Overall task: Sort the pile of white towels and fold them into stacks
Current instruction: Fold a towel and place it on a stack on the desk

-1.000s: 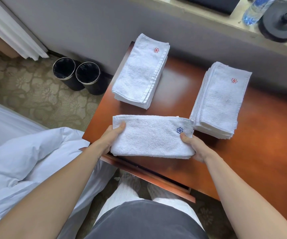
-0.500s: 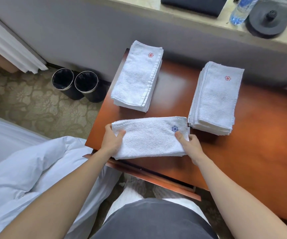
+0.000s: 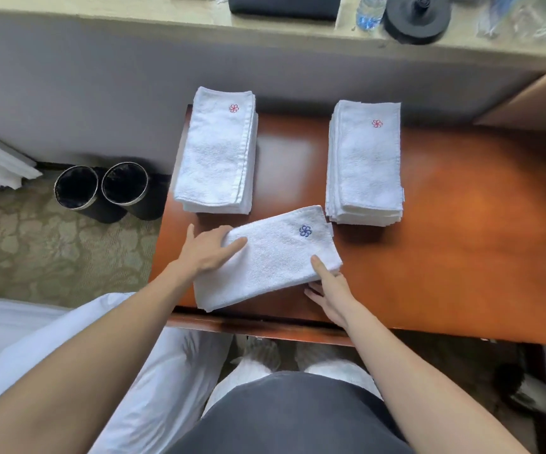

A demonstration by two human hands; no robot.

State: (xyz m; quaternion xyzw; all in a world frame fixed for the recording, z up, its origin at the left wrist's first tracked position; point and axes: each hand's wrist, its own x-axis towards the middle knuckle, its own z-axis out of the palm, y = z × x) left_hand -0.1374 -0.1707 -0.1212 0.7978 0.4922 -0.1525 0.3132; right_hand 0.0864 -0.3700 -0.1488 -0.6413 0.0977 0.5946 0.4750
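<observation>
A folded white towel with a blue flower mark (image 3: 271,260) lies askew near the front edge of the brown wooden table (image 3: 461,231). My left hand (image 3: 207,250) rests on its left end, fingers over the cloth. My right hand (image 3: 329,290) holds its front right corner, thumb on top and fingers below the edge. Behind it stand two stacks of folded white towels with red flower marks: the left stack (image 3: 217,152) at the table's far left corner and the taller right stack (image 3: 365,162) just past the towel's right end.
Two black round bins (image 3: 101,191) stand on the patterned carpet left of the table. A white duvet (image 3: 68,355) lies at my lower left. On the ledge behind are a dark box (image 3: 284,6), a water bottle (image 3: 368,13) and a black lid (image 3: 417,18).
The towel has turned, its right end swinging away from me toward the right stack. My left hand slid further onto the cloth. The view shifted so the table sits lower and squarer.
</observation>
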